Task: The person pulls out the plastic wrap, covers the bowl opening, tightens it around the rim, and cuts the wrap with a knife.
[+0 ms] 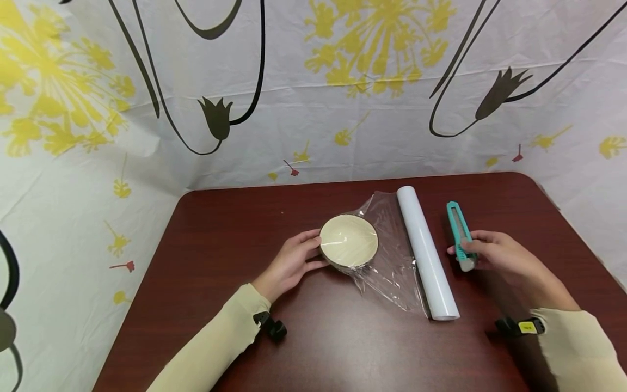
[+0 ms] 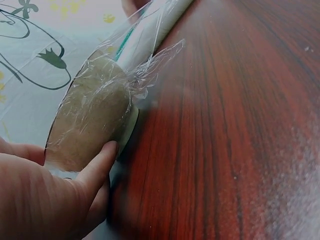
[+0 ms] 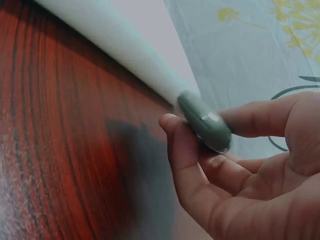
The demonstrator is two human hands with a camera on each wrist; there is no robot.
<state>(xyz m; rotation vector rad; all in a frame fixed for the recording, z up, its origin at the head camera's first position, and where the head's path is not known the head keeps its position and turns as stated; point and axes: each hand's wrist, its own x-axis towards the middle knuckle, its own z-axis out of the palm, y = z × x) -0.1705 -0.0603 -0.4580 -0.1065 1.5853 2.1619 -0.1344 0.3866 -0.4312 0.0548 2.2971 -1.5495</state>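
A round cream bowl [image 1: 349, 241] sits near the middle of the table, its mouth covered by clear plastic wrap [image 1: 392, 256]. My left hand [image 1: 294, 258] grips the bowl's left side between thumb and fingers; the left wrist view shows the film crumpled against its brown outer wall [image 2: 85, 120]. From the bowl the film stretches right to a white roll [image 1: 427, 253] lying lengthwise. Right of the roll, my right hand [image 1: 509, 261] pinches a teal box cutter [image 1: 458, 226] near its lower end. In the right wrist view the cutter's rounded end [image 3: 205, 122] shows between thumb and fingers.
The dark red wooden table [image 1: 220, 234] ends at a far edge with rounded corners. Behind it and at its sides hangs a white cloth [image 1: 294, 71] with yellow flower prints. Each wrist wears a small black camera on a strap [image 1: 531, 326].
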